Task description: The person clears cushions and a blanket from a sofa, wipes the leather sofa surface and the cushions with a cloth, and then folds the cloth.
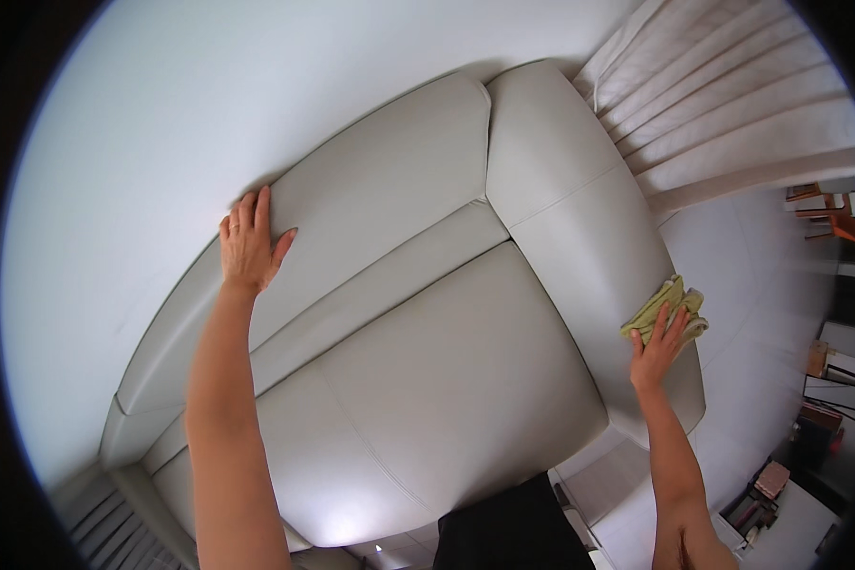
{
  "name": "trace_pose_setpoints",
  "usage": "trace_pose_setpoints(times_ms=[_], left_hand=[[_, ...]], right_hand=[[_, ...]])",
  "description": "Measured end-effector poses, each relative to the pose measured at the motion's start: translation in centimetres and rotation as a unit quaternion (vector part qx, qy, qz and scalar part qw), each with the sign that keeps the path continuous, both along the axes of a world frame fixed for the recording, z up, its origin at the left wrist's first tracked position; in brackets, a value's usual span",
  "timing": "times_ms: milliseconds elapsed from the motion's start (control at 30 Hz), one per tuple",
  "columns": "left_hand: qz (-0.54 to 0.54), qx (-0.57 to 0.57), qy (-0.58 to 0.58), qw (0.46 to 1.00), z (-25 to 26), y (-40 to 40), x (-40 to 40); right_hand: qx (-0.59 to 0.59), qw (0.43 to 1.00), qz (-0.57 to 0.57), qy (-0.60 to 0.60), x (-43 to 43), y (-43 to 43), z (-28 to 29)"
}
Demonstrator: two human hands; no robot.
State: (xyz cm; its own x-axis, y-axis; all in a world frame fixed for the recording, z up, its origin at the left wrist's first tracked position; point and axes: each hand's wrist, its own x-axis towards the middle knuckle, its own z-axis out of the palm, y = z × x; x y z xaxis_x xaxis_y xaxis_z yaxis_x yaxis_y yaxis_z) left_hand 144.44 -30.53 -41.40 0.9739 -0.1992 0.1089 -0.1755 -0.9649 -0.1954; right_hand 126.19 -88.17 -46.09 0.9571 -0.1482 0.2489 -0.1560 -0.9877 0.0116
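Note:
A grey leather sofa [427,385] fills the middle of the view, with its backrest against a white wall. On the top edge of the backrest rests my left hand [248,239], fingers spread and holding nothing, with a ring on one finger. My right hand [658,351] presses a folded yellow-green cloth [666,303] onto the outer side of the sofa's right armrest [577,206]. Part of the cloth lies under the fingers and part sticks out past the armrest's edge.
Pleated beige curtains [727,100] hang beside the armrest at the upper right. Pale floor tiles [734,285] lie beyond it. An orange-brown chair [844,226] and a box with small items [752,509] stand at the far right. The white wall [149,142] runs behind the backrest.

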Motion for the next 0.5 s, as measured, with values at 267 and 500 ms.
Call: trace_pose_setpoints(times_ms=[267, 500], left_hand=[[-0.044, -0.004, -0.050, 0.998, -2.0, 0.7, 0.6], [-0.040, 0.003, -0.052, 0.998, -2.0, 1.0, 0.6]], right_hand=[[0.021, 0.989, 0.135, -0.062, 15.2, 4.6, -1.8], [-0.069, 0.944, 0.321, -0.036, 30.0, 16.6, -1.6]])
